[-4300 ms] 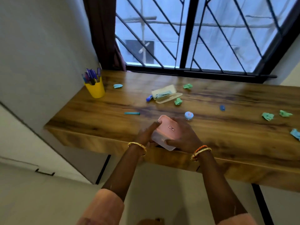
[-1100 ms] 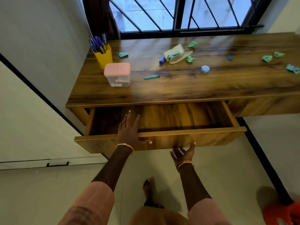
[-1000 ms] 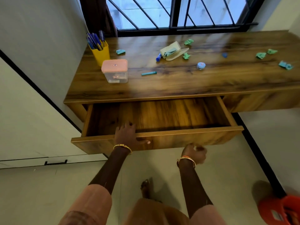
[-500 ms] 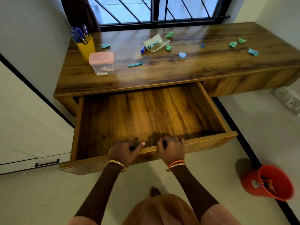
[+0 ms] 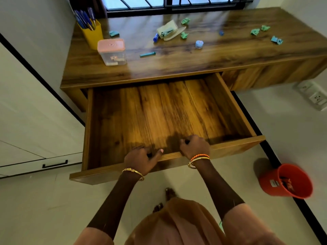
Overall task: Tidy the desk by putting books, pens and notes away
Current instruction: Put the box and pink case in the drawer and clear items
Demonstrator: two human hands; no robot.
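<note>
The wooden drawer (image 5: 235,147) under the desk stands pulled far out, with nothing inside. My left hand (image 5: 141,159) and my right hand (image 5: 194,146) both grip its front panel, fingers curled over the top edge. On the desk (image 5: 177,64) a yellow pen holder (image 5: 92,35) full of blue pens stands at the back left, with a pink-lidded clear box (image 5: 112,52) in front of it. A teal pen cap (image 5: 147,54), a blue marker (image 5: 155,37), an open pale case (image 5: 169,30) and several crumpled green notes (image 5: 254,31) lie scattered.
A small blue round tub (image 5: 199,44) sits mid-desk. An orange bucket (image 5: 286,181) stands on the floor to the right of the drawer. White cabinet doors (image 5: 35,138) line the left wall. A wall socket (image 5: 316,99) is at the right. My feet are below the drawer.
The pink-lidded box went from my hands to the desk's left. The drawer came out from slightly open to far open, and my right hand moved from under the front panel onto its top edge.
</note>
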